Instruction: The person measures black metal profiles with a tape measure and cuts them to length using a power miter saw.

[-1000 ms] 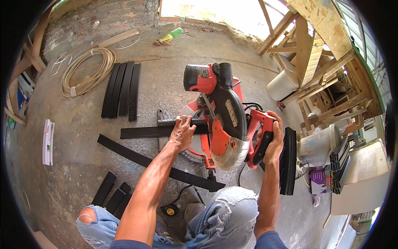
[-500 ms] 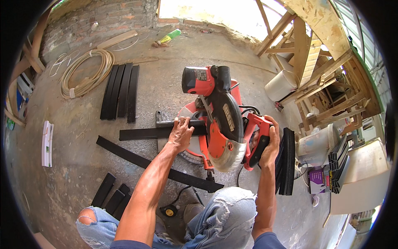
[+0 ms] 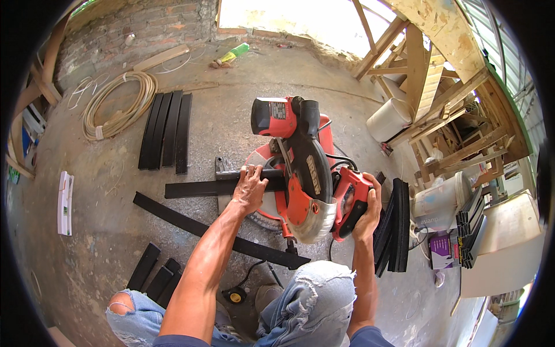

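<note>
A red and black miter saw (image 3: 307,168) stands on the concrete floor in front of me. My right hand (image 3: 369,215) is wrapped round its red and black handle (image 3: 354,202). My left hand (image 3: 251,189) presses a flat black strip (image 3: 199,189) onto the saw's table, fingers hooked over the metal fence (image 3: 226,172). The strip's left end sticks out past the table; its right end runs under the blade guard (image 3: 315,222), which hides the blade's contact point. Nearer to me a longer black strip (image 3: 191,222) lies slantwise on the floor.
Several cut black strips (image 3: 167,130) lie side by side at the left, shorter black pieces (image 3: 151,272) near my knee. More black strips (image 3: 396,225) rest right of the saw. A tape measure (image 3: 236,296), a cable coil (image 3: 118,107), a white bucket (image 3: 440,202) and stacked timber (image 3: 457,127) surround the spot.
The saw's handle, with my right hand on it, has shifted slightly left and toward me. My left hand stays on the strip. The whole view has shifted a little.
</note>
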A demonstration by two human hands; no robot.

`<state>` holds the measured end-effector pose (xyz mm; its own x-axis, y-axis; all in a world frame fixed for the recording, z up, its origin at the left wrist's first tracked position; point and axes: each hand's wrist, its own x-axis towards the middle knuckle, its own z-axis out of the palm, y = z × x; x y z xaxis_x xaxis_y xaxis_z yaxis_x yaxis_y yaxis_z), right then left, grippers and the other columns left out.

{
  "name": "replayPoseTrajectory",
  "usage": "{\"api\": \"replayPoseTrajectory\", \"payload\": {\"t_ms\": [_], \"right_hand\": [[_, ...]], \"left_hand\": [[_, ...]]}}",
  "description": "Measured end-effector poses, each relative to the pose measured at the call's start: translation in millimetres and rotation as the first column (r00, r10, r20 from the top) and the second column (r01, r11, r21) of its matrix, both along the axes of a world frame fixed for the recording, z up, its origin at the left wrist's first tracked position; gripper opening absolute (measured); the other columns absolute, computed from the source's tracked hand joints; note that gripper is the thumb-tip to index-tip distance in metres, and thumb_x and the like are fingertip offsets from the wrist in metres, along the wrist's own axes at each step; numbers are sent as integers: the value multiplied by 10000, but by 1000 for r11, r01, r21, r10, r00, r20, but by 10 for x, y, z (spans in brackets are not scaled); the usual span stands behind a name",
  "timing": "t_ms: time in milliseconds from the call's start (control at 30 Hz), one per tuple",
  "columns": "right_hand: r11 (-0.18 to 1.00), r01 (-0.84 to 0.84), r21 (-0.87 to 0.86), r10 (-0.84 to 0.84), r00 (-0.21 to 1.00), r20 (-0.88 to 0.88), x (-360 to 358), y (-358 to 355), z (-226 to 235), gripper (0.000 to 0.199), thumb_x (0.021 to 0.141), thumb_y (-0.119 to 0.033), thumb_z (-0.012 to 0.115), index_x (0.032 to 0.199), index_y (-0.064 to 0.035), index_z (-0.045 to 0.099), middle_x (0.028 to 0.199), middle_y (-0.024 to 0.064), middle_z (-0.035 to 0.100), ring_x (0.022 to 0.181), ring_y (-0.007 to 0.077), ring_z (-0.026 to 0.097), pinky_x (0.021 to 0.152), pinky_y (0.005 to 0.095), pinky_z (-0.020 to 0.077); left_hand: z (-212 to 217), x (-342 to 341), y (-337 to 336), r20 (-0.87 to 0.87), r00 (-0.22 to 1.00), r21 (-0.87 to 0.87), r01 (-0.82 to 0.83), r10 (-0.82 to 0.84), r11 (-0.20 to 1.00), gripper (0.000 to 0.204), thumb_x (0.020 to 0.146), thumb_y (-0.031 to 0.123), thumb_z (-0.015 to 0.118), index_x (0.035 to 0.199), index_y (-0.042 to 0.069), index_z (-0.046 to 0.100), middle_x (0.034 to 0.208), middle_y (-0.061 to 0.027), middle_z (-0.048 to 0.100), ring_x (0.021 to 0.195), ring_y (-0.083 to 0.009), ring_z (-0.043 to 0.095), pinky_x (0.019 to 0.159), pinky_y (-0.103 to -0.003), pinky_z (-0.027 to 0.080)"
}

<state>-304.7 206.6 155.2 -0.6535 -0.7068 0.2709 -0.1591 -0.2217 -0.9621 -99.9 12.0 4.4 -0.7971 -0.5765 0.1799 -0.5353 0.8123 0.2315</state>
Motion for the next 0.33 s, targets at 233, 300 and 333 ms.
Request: {"api": "replayPoseTrajectory", "payload": {"t_ms": [233,300,333], "right_hand": [[1000,15,-28,-15,1000,-24,36,110,-207,494,1066,-396,416,1388,-32,503,705,42,583,547,88,513,501,234,405],[1000,-8,-13,7,1000,-27,18,100,-194,498,1068,-401,414,1394,-36,502,708,32,580,551,85,509,502,233,402],[1000,-8,-16,8,1000,-18,-18,91,-204,500,1067,-407,424,1400,-42,500,716,29,583,557,87,513,509,233,407]], "left_hand": [[56,-9,1,32,999,45,2,-4,999,431,663,154,817,1076,52,746,1329,-213,489,1321,-386,408,1154,-517,267],[32,12,-28,38,999,26,8,-9,1000,438,668,164,819,1086,56,748,1354,-217,483,1326,-383,403,1155,-517,267],[11,16,-23,46,999,21,15,-16,1000,445,672,173,822,1097,61,749,1379,-221,476,1331,-379,399,1155,-516,268]]}}
